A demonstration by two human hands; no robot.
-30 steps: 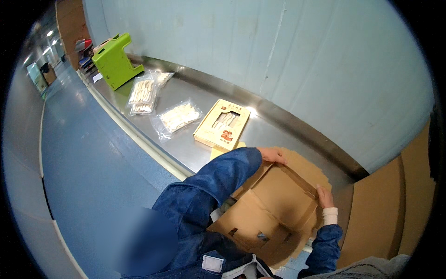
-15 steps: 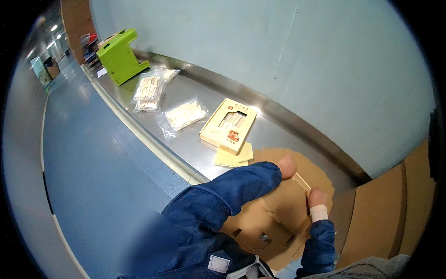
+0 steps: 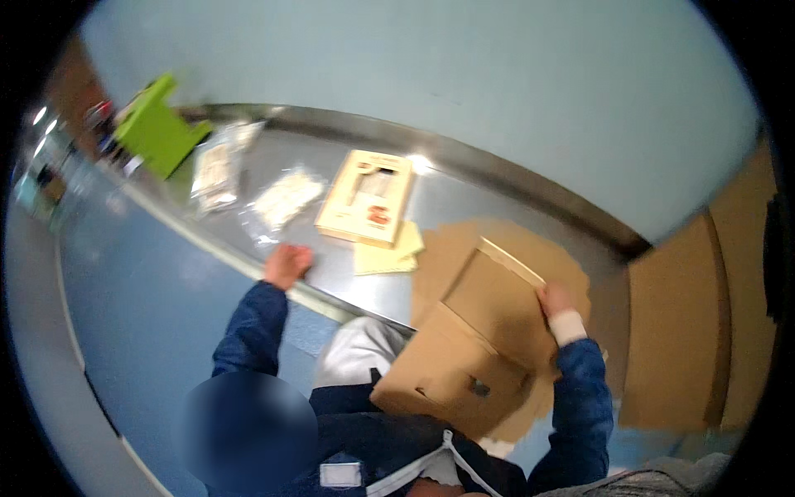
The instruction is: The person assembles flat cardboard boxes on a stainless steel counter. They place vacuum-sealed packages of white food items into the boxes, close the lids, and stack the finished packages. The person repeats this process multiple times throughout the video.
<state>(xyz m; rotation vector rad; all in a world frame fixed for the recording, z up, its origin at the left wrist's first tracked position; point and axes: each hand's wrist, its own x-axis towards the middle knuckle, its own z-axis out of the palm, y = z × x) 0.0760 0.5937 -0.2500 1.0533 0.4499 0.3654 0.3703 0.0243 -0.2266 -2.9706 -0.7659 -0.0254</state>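
My right hand [image 3: 556,300] grips the right end of a pale folded edge on an open brown cardboard box [image 3: 497,290]. The box slants over the front of the metal counter, its inside facing up. My left hand [image 3: 288,263] is off the box, above the counter's front edge; motion blurs its fingers. Just beyond it lies a clear bag of pale strips [image 3: 287,197]. A cream window box [image 3: 366,199] with a red picture and pale contents lies right of that bag. Yellow paper pieces [image 3: 385,255] lie at its near end.
A bright green plastic stand [image 3: 161,128] is on the counter's far left, beside more clear bags of pale pieces [image 3: 217,174]. Large brown cardboard [image 3: 675,331] stands at the right. A pale wall [image 3: 464,91] rises behind the metal counter [image 3: 464,184].
My left hand has let go of the cardboard's pale edge and swung left to the counter's front. My right hand still holds it, and more of the box shows. The view has turned.
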